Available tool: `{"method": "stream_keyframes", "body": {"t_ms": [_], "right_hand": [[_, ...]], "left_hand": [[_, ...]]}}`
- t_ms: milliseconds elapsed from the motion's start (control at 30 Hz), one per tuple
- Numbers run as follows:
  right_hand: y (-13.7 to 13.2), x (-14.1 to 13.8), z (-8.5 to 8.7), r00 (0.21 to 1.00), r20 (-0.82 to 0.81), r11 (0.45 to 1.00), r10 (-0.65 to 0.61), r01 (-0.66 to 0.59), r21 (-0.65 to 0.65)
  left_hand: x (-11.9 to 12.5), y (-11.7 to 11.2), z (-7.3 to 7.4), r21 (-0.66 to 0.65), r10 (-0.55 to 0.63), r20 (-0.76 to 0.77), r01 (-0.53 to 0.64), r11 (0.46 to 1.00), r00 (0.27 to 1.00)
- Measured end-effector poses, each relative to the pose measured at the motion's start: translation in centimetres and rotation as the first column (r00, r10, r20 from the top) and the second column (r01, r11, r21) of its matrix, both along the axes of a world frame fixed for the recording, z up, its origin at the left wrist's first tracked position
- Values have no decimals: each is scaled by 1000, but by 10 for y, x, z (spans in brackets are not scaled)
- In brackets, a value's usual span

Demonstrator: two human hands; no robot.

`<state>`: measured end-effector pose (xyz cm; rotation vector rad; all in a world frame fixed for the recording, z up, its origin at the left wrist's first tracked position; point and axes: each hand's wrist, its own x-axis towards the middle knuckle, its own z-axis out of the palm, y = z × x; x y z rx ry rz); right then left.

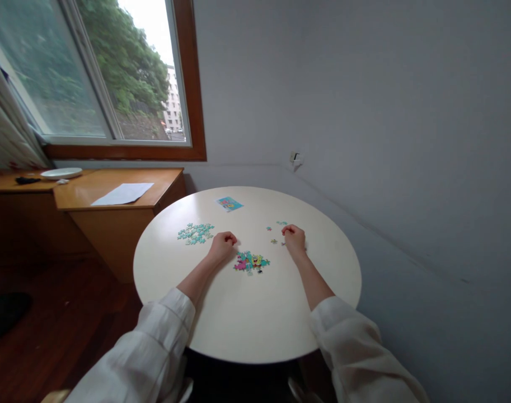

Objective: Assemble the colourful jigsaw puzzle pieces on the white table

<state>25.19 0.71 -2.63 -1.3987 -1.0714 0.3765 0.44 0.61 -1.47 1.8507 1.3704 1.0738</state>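
A partly joined jigsaw puzzle (250,261) lies on the round white table (255,324), showing a yellow cartoon figure, pink and turquoise. Just beyond its left edge rests my left hand (223,246), fingers curled closed; whatever is in them, if anything, is hidden. My right hand (294,239) is closed among scattered puzzle pieces (274,241) on the right, its fingertips drawn together. I cannot make out what it holds. Left of my left hand spreads a pile of turquoise puzzle pieces (195,233). Farther back lies a small blue picture card (230,204).
A wooden desk (167,187) with a sheet of paper (124,193) and a white plate (62,173) stands at the left, below a window (129,84). A grey wall (406,140) with a socket (296,159) borders the table's back and right.
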Motion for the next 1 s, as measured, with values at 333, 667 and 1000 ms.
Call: {"method": "stream_keyframes", "body": {"t_ms": [333,667,1000], "right_hand": [[-7,3,4,985,53,983,-161,156,96],[-1,21,-2,977,48,978,-206,203,46],[8,73,-12,861,-176,877,-478,480,-34]], "left_hand": [[-1,2,-2,-3,26,35,-26,1000,999],[-1,2,-8,6,44,56,-45,999,997],[1,1,-7,6,25,56,-25,1000,998]]}}
